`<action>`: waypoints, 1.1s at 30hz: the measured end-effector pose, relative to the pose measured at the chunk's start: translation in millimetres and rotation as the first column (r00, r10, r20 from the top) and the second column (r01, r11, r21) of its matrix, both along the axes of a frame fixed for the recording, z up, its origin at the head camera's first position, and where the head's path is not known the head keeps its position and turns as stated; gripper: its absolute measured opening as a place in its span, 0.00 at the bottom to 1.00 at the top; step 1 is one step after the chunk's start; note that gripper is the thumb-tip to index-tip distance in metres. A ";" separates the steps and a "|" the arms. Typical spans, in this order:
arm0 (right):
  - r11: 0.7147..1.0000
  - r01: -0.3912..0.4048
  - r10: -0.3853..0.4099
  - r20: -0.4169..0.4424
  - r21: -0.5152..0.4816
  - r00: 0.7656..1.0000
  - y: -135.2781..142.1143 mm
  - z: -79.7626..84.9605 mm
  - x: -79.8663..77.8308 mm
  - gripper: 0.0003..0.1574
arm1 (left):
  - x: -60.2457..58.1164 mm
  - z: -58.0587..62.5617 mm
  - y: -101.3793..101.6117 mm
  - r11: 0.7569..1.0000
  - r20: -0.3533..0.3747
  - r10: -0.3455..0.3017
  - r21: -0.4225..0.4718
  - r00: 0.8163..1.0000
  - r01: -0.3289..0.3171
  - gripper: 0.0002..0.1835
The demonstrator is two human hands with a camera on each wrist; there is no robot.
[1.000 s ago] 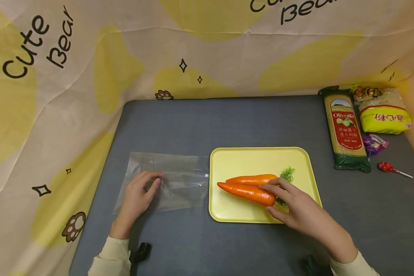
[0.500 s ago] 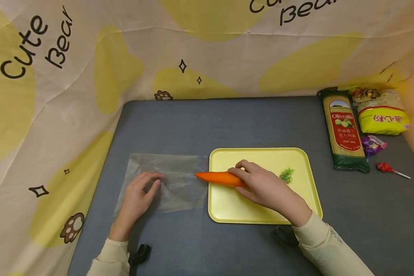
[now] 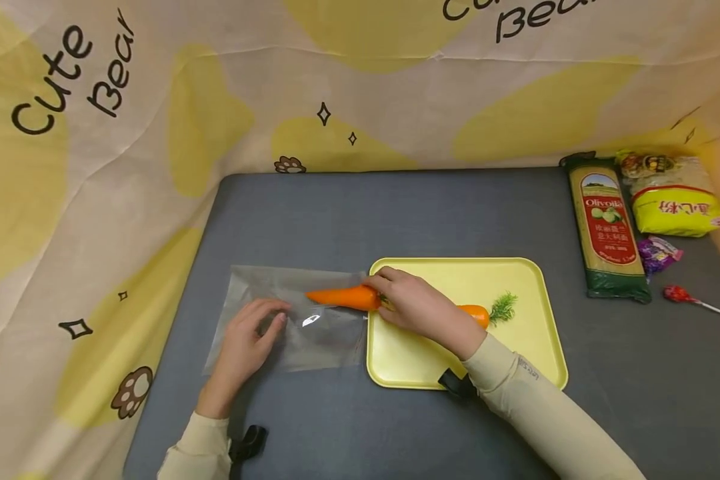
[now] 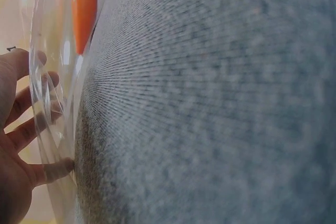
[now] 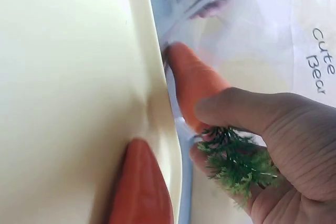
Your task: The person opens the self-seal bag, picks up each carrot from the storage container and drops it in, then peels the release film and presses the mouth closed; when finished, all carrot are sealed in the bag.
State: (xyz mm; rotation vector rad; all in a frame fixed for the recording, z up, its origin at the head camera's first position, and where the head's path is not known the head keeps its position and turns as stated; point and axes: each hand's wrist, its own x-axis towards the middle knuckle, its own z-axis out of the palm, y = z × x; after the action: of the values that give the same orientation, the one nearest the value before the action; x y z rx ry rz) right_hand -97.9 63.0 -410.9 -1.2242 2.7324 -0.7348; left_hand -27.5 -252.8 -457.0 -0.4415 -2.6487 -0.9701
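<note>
My right hand (image 3: 423, 303) pinches an orange carrot (image 3: 342, 297) by its thick end, thumb along the side, green feathery leaves (image 5: 239, 163) against the palm. The carrot points left and overlaps the open-edge side of a clear plastic bag (image 3: 330, 347) lying flat on the table. At the bag's left part my left hand (image 3: 243, 343) rests with loosely bent fingers; the left wrist view shows its fingers spread against the clear film. A second carrot (image 3: 475, 315) with a leafy top lies on the yellow tray (image 3: 396, 373), partly hidden by my right forearm.
A grey cloth covers the table (image 3: 312, 220). To the right lie a pasta packet (image 3: 609, 227), a yellow and clear food bag (image 3: 675, 203), a purple-wrapped candy (image 3: 659, 255) and a red lollipop (image 3: 678, 294). A printed curtain (image 3: 216, 87) hangs behind.
My right hand has taken the nearer carrot off the tray and carried it left over the bag. The left hand has stayed at the bag.
</note>
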 end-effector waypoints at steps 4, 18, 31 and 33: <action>0.999 0.023 -0.023 0.003 -0.028 1.000 -6.6 -3.7 -2.5 0.29 | -1.7 -0.1 2.7 1.000 -0.001 -0.009 0.010 1.000 0.009 0.09; 0.970 0.167 -0.180 0.061 0.177 0.982 7.4 4.8 7.7 0.16 | -1.9 -0.4 1.0 0.999 -0.037 -0.006 0.039 0.999 0.007 0.10; 0.976 0.163 -0.143 0.139 -0.144 0.980 -22.1 -5.2 -0.9 0.10 | -3.8 2.0 -0.8 0.999 -0.032 -0.003 0.033 0.999 0.004 0.10; 0.975 0.134 -0.111 0.133 -0.178 0.985 -12.9 -5.9 1.9 0.12 | -4.0 2.0 -0.3 0.999 -0.036 -0.003 0.039 0.999 0.005 0.10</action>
State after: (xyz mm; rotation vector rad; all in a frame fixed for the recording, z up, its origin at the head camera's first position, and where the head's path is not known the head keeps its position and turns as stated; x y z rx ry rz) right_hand -96.0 50.0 -416.8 -1.0075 2.7079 -1.0634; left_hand -31.5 -253.1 -455.0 -0.4512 -2.5931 -1.0038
